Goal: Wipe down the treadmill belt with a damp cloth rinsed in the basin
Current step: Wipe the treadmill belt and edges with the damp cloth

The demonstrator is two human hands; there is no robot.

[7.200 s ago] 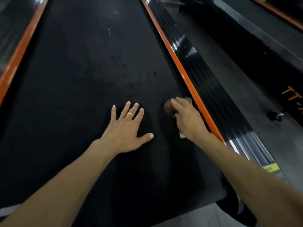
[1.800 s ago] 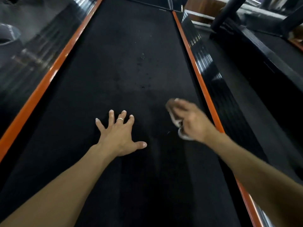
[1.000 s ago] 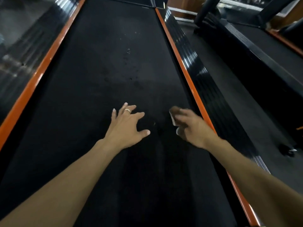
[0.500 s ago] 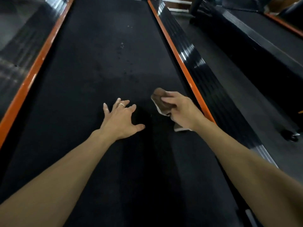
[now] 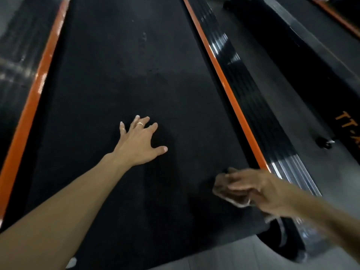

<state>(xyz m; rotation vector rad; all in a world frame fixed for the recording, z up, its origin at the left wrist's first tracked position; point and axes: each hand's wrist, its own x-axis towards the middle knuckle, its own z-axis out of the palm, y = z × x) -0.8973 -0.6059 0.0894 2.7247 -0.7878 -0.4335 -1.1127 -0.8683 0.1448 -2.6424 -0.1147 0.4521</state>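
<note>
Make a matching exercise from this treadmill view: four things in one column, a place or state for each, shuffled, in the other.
1. left hand
2. right hand
3. cloth
4. ring

A. brownish, bunched on the belt
B. on a finger
C. fingers spread, pressing the belt
D. blurred, holding the cloth near the orange rail

Pairs: 1-C, 2-D, 3-A, 4-B

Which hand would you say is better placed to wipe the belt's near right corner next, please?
Right. The right hand already grips the brownish damp cloth there; the left hand rests spread on the black treadmill belt.
</note>
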